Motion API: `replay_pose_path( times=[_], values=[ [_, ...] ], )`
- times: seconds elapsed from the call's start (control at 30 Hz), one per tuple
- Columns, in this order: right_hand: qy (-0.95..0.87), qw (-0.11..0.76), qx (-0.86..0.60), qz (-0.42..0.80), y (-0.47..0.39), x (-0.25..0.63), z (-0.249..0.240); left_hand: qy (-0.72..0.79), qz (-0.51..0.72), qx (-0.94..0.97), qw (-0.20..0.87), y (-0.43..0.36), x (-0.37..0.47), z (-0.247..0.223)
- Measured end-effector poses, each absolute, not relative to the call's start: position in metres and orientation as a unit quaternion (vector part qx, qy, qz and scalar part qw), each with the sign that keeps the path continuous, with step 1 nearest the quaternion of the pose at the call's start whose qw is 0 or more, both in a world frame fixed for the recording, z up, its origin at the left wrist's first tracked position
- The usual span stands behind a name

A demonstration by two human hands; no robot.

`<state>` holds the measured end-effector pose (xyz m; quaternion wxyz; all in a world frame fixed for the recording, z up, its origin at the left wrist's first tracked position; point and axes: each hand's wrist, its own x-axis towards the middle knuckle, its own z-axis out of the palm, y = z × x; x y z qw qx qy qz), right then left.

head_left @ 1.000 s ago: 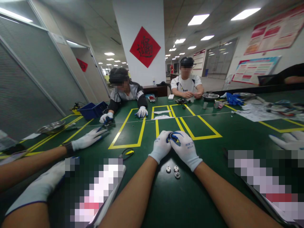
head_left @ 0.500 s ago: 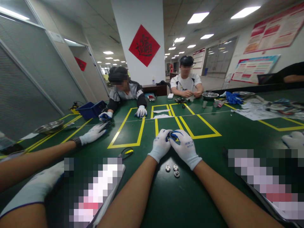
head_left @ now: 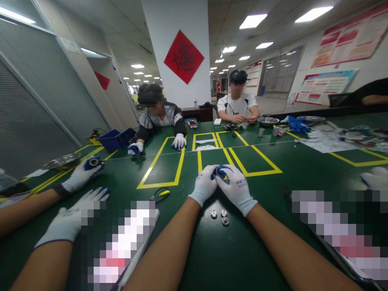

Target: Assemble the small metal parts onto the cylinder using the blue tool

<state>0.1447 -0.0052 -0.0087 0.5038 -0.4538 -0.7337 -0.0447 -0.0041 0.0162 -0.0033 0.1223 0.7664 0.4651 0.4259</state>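
Clock: centred on the held part, twelve pointing away from the wearer.
Held part: a small dark, rounded part (head_left: 220, 172) sits at the centre, between both gloves above the green table (head_left: 203, 250); the fingers cover most of it.
Left hand: the gloved left hand (head_left: 206, 185) is curled nearly closed, fingertips on the part's near-left side.
Right hand: the gloved right hand (head_left: 238, 188) arches over from the other side, thumb and fingers bent in on the part; the two hands meet around it.
Progress: one part is in hand and three metal discs (head_left: 214, 214) lie loose at six o'clock, two abreast and one nearer; whether anything is already fitted inside the held part, I cannot tell.
In the way: the gloves hide the part's inner face; pixelated slabs flank the forearms, one (head_left: 130, 238) at eight, one (head_left: 333, 238) at four.
Neighbours: at nine, a co-worker's glove (head_left: 79, 176) grips a round dark piece (head_left: 93, 162), the other glove (head_left: 68, 220) flat and open; people sit at eleven and twelve-thirty; another glove (head_left: 375, 178) at three.
Around: looped cable (head_left: 164, 193) towards half past eight; blue bin (head_left: 117, 139) at ten; paper strips (head_left: 207, 147) near eleven-thirty; blue gloves (head_left: 298, 124) at two.
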Motion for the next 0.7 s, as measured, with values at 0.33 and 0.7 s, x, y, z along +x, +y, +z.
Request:
replay_pose_path(
  times=[0.33,0.7],
  values=[
    [-0.735,0.501,-0.455,-0.043,-0.005,0.1444,-0.0093,0.462,0.425,0.768,0.126,0.0158,-0.0041,-0.0023],
    [-0.736,0.498,-0.457,-0.041,-0.0057,0.1447,-0.0081,0.473,0.409,0.772,0.111,0.0142,-0.0039,0.001]
  ],
)
